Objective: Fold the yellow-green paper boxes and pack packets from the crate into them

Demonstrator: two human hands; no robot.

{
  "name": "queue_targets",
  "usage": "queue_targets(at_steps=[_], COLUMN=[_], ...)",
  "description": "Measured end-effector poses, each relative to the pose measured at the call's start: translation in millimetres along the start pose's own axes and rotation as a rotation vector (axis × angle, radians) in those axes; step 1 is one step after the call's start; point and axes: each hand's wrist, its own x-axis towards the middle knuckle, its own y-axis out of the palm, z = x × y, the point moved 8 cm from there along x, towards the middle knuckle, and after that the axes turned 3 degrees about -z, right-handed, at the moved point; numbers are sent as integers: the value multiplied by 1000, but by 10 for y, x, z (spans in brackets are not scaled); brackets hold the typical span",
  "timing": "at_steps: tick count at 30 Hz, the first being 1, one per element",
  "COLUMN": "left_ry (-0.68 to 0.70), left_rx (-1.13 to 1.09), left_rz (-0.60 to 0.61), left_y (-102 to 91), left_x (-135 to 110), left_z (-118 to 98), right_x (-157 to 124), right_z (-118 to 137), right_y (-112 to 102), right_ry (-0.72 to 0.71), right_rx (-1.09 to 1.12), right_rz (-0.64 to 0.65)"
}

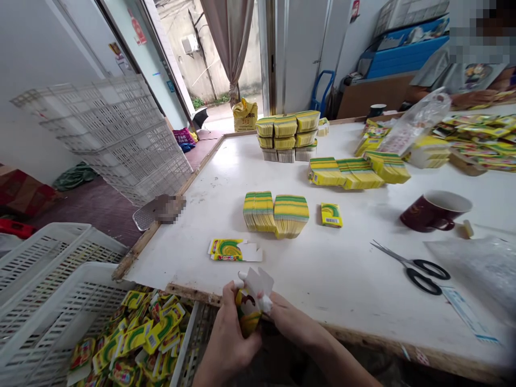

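Observation:
My left hand [229, 336] is wrapped round a small yellow carton [246, 317] just past the table's near edge. The carton's white end flaps [259, 282] stand open at the top. Closed at that open end, my right hand [288, 317] has its fingers against the flaps; white coverings show on some fingertips. Exactly what the right fingertips pinch is partly hidden. On the table just beyond lies a flat yellow carton [228, 250] with its white flaps out. Two bundles of stacked flat cartons [291, 215] stand farther off, beside a single yellow carton [331, 215].
White crates [92, 290] stand at the left, one holding many yellow cartons [137, 338]. Scissors [419, 266], a dark mug [435, 210] and clear plastic [475, 274] lie at the right. More carton bundles [285, 129] stand farther back. Another person [467, 75] sits at far right.

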Motion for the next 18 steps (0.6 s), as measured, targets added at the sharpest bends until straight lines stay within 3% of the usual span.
queue_targets(at_steps=[3, 5, 7, 10, 13, 15, 18], left_ry=[32, 98, 181, 313, 443, 477, 461], left_rx=[175, 297, 383, 492, 574, 604, 615], left_rz=[-105, -167, -230, -310, -304, -295, -325], left_y=[-76, -107, -135, -168, -137, -121, -146], left_x=[-21, -31, -29, -3, 38, 63, 81], left_z=[35, 38, 19, -51, -150, -191, -209], right_x=[10, 32, 53, 59, 58, 75, 106], right_z=[-77, -108, -113, -14, 114, 117, 12], right_y=[25, 35, -24, -203, -264, -257, -216], right_ry=[99, 127, 107, -17, -101, -77, 16], right_rx=[353, 457, 405, 119, -110, -76, 195], right_rz=[-18, -19, -69, -237, -315, -317, -289])
